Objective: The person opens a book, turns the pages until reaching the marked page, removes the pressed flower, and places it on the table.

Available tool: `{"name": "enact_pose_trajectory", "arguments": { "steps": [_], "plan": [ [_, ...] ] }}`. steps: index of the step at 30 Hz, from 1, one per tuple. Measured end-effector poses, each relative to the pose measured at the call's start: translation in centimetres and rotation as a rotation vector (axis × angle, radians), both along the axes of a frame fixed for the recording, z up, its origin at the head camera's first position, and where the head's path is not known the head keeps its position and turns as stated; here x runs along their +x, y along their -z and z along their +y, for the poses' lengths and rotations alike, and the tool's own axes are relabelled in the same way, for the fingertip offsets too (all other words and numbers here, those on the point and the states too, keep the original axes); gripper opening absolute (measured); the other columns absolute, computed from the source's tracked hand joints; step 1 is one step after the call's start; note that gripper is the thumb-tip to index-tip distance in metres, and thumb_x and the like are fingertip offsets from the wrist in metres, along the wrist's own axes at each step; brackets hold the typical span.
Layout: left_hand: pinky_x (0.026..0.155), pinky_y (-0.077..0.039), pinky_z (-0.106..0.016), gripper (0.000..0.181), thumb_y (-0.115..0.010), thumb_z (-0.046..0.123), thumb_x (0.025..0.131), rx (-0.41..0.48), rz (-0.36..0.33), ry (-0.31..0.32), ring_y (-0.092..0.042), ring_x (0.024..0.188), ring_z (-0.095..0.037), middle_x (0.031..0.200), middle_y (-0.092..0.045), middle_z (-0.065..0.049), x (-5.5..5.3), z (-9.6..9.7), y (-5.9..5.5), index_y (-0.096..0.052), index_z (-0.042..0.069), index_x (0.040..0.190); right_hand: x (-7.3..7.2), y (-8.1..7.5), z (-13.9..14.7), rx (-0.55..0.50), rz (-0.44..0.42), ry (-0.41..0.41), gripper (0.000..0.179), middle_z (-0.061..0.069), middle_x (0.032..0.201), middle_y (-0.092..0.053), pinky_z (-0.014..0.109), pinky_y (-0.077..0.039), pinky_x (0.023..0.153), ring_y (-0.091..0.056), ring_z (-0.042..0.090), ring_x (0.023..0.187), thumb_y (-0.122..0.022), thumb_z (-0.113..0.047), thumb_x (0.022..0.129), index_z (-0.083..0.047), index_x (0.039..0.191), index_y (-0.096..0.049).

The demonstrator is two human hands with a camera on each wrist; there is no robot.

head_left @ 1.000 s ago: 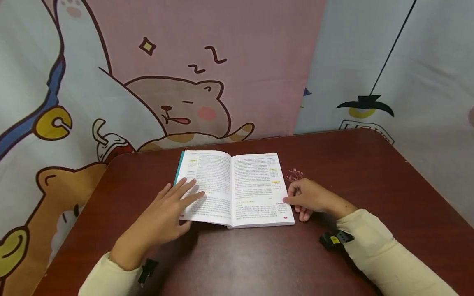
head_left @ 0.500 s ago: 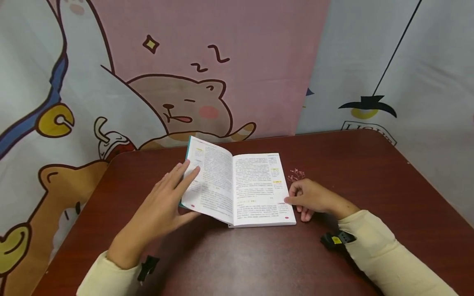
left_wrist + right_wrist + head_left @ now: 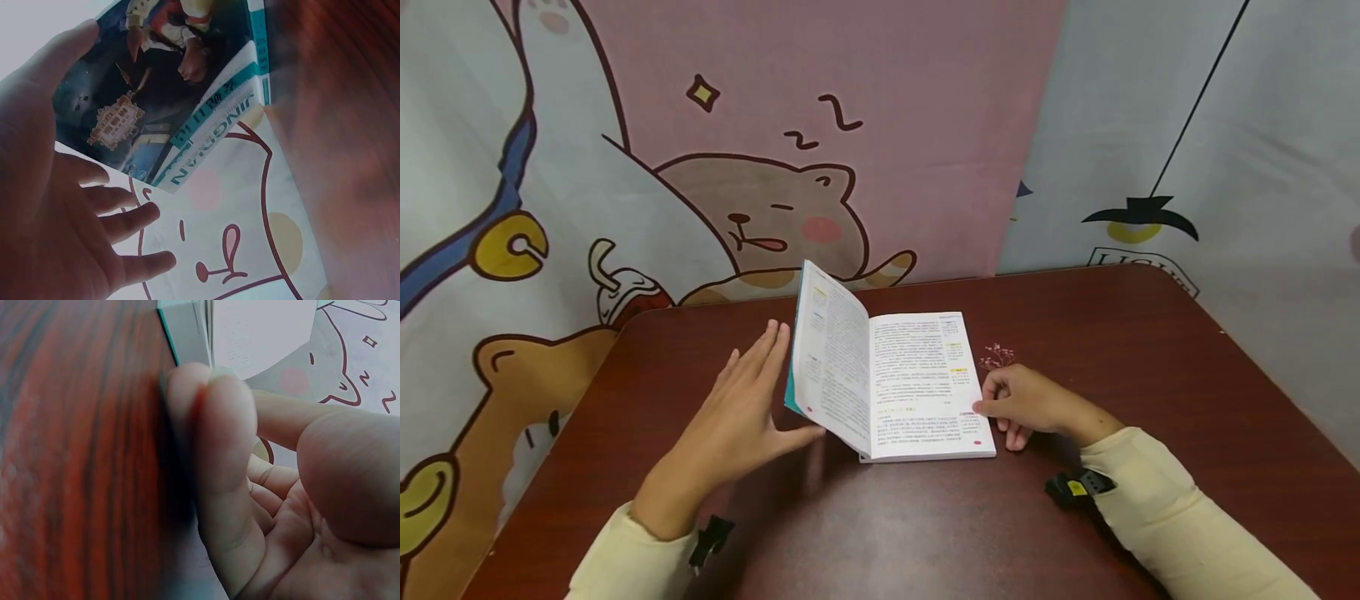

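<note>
An open book [image 3: 917, 375] lies on the table, its right half flat and its left half tilted up steeply. My left hand [image 3: 733, 417] is beside the raised half with fingers straight and thumb spread toward its lower edge; contact is unclear. The left wrist view shows the dark illustrated cover [image 3: 169, 94] with teal bands, beyond the spread fingers [image 3: 128, 222]. At the book's right edge, my right hand [image 3: 1033, 400] pinches the pages, thumb on top and other fingers curled. In the right wrist view, the thumb and finger meet close to the book [image 3: 262, 331].
A small pink branching sprig [image 3: 997, 357] lies just beyond the right hand. The brown table [image 3: 910, 525] ends at a fabric backdrop [image 3: 947, 150] printed with cartoon animals. Black devices [image 3: 710, 540] are strapped at both wrists.
The left half of the book has risen from nearly flat to steeply tilted. My left hand has gone from lying over the left page to beside the cover. The right hand stays put.
</note>
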State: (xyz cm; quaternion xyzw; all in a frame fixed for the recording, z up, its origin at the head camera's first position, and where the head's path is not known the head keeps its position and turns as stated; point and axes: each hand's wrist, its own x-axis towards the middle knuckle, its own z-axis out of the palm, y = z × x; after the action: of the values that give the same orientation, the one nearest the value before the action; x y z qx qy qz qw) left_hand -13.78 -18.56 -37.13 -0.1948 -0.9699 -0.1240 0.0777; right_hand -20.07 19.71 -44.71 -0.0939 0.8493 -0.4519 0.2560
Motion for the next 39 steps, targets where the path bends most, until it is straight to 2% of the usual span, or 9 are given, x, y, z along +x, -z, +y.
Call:
{"name": "enact_pose_trajectory", "arguments": {
  "steps": [4, 10, 16, 19, 24, 30, 35, 39],
  "plan": [
    [0.120, -0.015, -0.066, 0.131, -0.083, 0.062, 0.069, 0.020, -0.026, 0.010, -0.022, 0.154, -0.032, 0.169, -0.013, -0.010, -0.1, 0.9, -0.1, -0.006, 0.013, 0.162, 0.0, 0.1, 0.0, -0.002, -0.007, 0.007, 0.025, 0.009, 0.064, -0.057, 0.038, -0.056, 0.045, -0.062, 0.016, 0.042, -0.069, -0.021, 0.095, 0.000, 0.089, -0.056],
    [0.120, -0.008, -0.067, 0.127, -0.077, 0.066, 0.073, 0.071, -0.039, -0.008, -0.013, 0.156, -0.029, 0.170, -0.007, -0.006, -0.3, 3.0, 0.1, -0.002, 0.017, 0.162, -0.1, 0.2, -0.2, -0.022, -0.012, -0.001, 0.024, 0.008, 0.063, -0.057, 0.037, -0.056, 0.045, -0.062, 0.015, 0.042, -0.068, -0.020, 0.095, 0.000, 0.090, -0.056],
    [0.118, -0.006, -0.071, 0.118, -0.080, 0.048, 0.080, 0.148, -0.051, -0.028, 0.000, 0.156, -0.036, 0.169, -0.005, -0.012, -0.4, 6.5, 0.9, -0.002, 0.015, 0.162, 0.0, 0.1, -0.4, -0.008, -0.001, 0.003, 0.023, 0.008, 0.063, -0.057, 0.036, -0.056, 0.045, -0.061, 0.014, 0.042, -0.068, -0.019, 0.095, 0.000, 0.090, -0.056],
    [0.117, -0.008, -0.071, 0.115, -0.082, 0.035, 0.080, 0.155, -0.024, -0.020, -0.001, 0.156, -0.037, 0.169, -0.008, -0.014, -0.6, 7.9, 1.0, -0.004, 0.014, 0.162, 0.1, 0.0, -0.4, -0.002, 0.010, 0.004, 0.023, 0.008, 0.064, -0.057, 0.036, -0.056, 0.045, -0.061, 0.014, 0.042, -0.068, -0.019, 0.095, 0.000, 0.090, -0.056],
    [0.118, -0.011, -0.069, 0.111, -0.079, 0.021, 0.081, 0.086, 0.038, 0.040, -0.005, 0.156, -0.037, 0.168, -0.013, -0.012, -1.0, 9.3, 1.2, -0.004, 0.018, 0.163, 0.1, -0.1, -0.6, -0.011, 0.026, 0.003, 0.021, 0.009, 0.063, -0.057, 0.038, -0.056, 0.045, -0.061, 0.014, 0.041, -0.067, -0.016, 0.095, 0.000, 0.089, -0.056],
    [0.119, -0.022, -0.063, 0.111, -0.080, 0.017, 0.077, -0.057, 0.098, 0.133, -0.016, 0.155, -0.038, 0.167, -0.020, -0.009, -1.5, 10.7, 1.6, -0.009, 0.016, 0.162, -0.1, 0.2, -0.8, -0.026, 0.020, 0.002, 0.021, 0.010, 0.063, -0.057, 0.039, -0.056, 0.046, -0.062, 0.015, 0.042, -0.068, -0.016, 0.095, 0.001, 0.089, -0.056],
    [0.115, -0.033, -0.060, 0.092, -0.068, 0.013, 0.084, -0.185, 0.165, 0.243, -0.030, 0.151, -0.035, 0.165, -0.029, -0.006, -2.0, 12.1, 2.1, -0.017, 0.016, 0.161, -0.2, 0.5, -0.8, -0.041, 0.006, 0.015, 0.021, 0.010, 0.063, -0.058, 0.039, -0.056, 0.046, -0.062, 0.015, 0.042, -0.067, -0.015, 0.095, 0.002, 0.089, -0.056],
    [0.114, -0.037, -0.057, 0.078, -0.061, 0.012, 0.090, -0.256, 0.163, 0.295, -0.036, 0.148, -0.030, 0.162, -0.035, -0.003, -2.2, 13.2, 2.6, -0.025, 0.018, 0.160, -0.3, 0.4, -0.7, -0.051, 0.001, -0.008, 0.019, 0.010, 0.064, -0.058, 0.040, -0.057, 0.047, -0.063, 0.015, 0.043, -0.066, -0.014, 0.095, 0.002, 0.090, -0.057]
  ]
}}
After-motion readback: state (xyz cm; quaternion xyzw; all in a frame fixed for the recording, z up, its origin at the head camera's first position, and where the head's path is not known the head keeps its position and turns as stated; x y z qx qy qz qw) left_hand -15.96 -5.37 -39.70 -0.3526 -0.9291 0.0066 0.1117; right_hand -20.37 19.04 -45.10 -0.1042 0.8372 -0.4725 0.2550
